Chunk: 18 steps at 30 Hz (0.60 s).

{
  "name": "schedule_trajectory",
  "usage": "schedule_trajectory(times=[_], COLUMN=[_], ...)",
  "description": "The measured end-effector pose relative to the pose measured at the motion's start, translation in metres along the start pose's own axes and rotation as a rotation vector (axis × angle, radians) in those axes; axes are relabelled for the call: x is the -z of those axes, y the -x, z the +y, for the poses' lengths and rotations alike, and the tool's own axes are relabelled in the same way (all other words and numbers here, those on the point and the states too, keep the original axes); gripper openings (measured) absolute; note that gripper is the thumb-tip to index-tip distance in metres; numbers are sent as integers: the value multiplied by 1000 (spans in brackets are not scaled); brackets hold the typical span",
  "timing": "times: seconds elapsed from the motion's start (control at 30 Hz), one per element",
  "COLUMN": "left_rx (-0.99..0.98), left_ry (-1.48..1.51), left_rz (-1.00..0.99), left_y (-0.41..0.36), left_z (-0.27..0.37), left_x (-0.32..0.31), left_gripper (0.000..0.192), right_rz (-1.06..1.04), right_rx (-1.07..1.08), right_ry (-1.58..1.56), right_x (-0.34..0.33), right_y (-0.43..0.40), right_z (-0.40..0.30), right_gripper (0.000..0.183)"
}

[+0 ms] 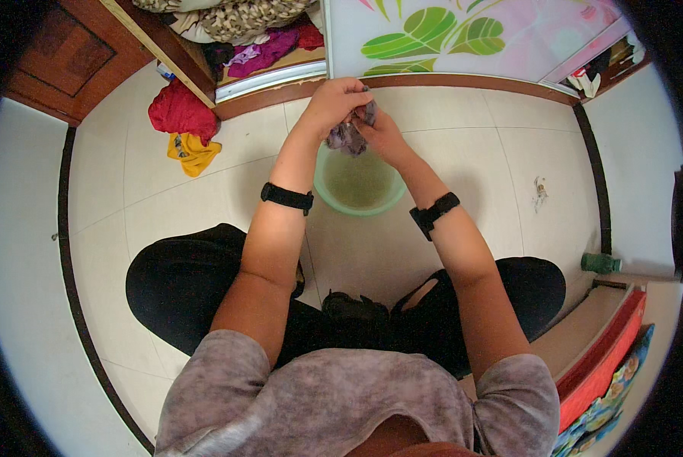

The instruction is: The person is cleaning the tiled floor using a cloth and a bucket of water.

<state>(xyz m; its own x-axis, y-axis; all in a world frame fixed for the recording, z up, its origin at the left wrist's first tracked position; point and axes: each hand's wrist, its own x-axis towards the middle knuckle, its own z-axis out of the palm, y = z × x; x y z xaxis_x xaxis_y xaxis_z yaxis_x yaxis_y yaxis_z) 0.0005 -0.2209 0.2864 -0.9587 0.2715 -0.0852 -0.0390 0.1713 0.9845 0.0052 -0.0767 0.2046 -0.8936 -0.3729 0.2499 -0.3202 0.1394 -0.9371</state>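
A bunched, dark purplish-grey cloth (pixel 347 139) is gripped between both hands above the far rim of a basin. My left hand (pixel 340 103) holds it from the left with the fingers curled over its top. From the right, my right hand (pixel 382 132) pinches the same cloth, and the two hands nearly touch. Part of the cloth hangs below the fingers. The round pale green plastic basin (pixel 359 212) stands on the tiled floor and contains murky, greenish-brown water (pixel 358 178). Black straps circle both forearms.
Red cloth (pixel 182 111) and yellow cloth (pixel 195 155) lie on the floor at the left. Beyond the basin stands a cabinet with a leaf-patterned sliding door (pixel 433 37) and clothes inside. A green bottle (pixel 601 263) lies at the right, near a bed. My bent legs flank the near floor.
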Motion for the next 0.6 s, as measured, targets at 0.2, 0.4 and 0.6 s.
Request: schedule_trajectory(times=[0.2,0.4,0.6], left_rx=[22,6,27], left_ry=[64,170,87], left_rz=[106,125,143], left_y=[1,-2,-4], left_z=[-2,-8,-6], left_x=[8,5,-4], left_gripper=[9,9,11], right_rz=[-28,-169,-106], right_rx=[-147,-257,-145], right_ry=[122,497,374], right_x=[-15,-13,-17], right_y=[19,32,56], right_z=[39,81,106], right_gripper=[18,14,22])
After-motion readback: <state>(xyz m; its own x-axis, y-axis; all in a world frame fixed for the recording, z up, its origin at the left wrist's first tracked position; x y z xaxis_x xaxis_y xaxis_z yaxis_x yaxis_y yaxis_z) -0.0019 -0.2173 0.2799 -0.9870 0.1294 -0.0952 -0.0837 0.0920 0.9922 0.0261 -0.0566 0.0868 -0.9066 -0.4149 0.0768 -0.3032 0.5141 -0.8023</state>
